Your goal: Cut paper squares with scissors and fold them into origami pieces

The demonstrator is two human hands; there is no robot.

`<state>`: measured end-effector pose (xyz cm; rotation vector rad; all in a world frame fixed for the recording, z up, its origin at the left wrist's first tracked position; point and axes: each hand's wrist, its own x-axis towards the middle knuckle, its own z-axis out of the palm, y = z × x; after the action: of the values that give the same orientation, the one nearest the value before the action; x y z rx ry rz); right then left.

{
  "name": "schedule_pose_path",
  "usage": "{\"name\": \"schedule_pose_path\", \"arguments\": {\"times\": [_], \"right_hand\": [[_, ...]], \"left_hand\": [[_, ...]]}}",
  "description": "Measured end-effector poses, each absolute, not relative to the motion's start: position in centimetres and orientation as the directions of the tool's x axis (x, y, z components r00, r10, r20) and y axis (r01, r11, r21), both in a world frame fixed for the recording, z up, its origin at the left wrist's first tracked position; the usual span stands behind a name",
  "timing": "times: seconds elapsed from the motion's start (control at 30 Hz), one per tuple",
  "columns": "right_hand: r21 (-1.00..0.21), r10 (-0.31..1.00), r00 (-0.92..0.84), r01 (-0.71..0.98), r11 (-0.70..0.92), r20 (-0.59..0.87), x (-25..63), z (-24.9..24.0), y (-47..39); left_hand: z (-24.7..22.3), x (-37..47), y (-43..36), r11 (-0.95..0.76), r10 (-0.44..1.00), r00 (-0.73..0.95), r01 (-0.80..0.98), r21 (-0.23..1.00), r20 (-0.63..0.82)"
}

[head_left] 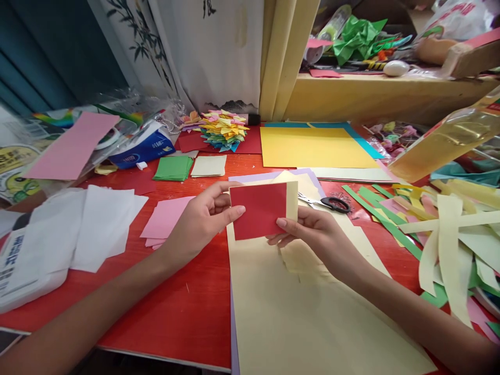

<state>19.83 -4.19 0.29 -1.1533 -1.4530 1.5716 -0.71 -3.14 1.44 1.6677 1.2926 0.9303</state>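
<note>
Between my two hands, a red paper rectangle (258,211) lies against a slightly larger cream paper piece (291,200), whose edge shows along the top and right. My left hand (214,208) pinches the left edge, thumb on the red face. My right hand (304,226) grips the lower right corner, with its thumb in front and fingers behind. Both papers are held up above large cream sheets (304,317) on the red table. Just behind my right hand lie scissors with black handles (336,204). Small cream pieces (302,260) rest below the held papers.
Pink (164,221), green (174,167) and white paper stacks (209,165) lie to the left. A folded-paper cluster (224,130) and yellow sheet (320,148) are at the back. Paper strips (449,234) heap at right, near a tilted bottle (445,135).
</note>
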Motion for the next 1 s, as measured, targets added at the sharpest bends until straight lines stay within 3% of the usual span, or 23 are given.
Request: {"name": "schedule_pose_path", "arguments": {"times": [0.1, 0.2, 0.3, 0.47, 0.63, 1.0], "right_hand": [[-0.995, 0.942, -0.325, 0.075, -0.060, -0.082, 19.7, -0.3, -4.3], [-0.975, 0.977, -0.211, 0.215, 0.058, 0.012, 19.9, -0.6, -4.2], [-0.944, 0.983, -0.172, 0.307, 0.121, 0.070, 19.9, -0.9, -4.0], [-0.968, 0.971, -0.233, 0.226, 0.109, 0.055, 19.4, -1.6, -3.9], [-0.963, 0.979, -0.202, 0.257, 0.082, 0.029, 19.1, -2.0, -4.0], [-0.965, 0.964, -0.263, 0.257, 0.046, -0.025, 18.8, -2.2, -4.2]], "left_hand": [[1.3, -0.7, -3.0, -0.175, 0.974, 0.205, 0.420, 0.890, 0.094], [1.1, -0.8, -3.0, -0.264, 0.956, 0.256, 0.530, 0.806, 0.144], [0.9, -0.8, -2.8, -0.269, 0.941, 0.323, 0.537, 0.800, 0.100], [0.5, -0.8, -2.5, -0.203, 0.938, 0.345, 0.477, 0.855, 0.030], [0.2, -0.9, -2.3, -0.163, 0.933, 0.360, 0.426, 0.890, -0.002], [-0.2, -1.0, -1.9, -0.165, 0.917, 0.394, 0.510, 0.844, -0.058]]}}
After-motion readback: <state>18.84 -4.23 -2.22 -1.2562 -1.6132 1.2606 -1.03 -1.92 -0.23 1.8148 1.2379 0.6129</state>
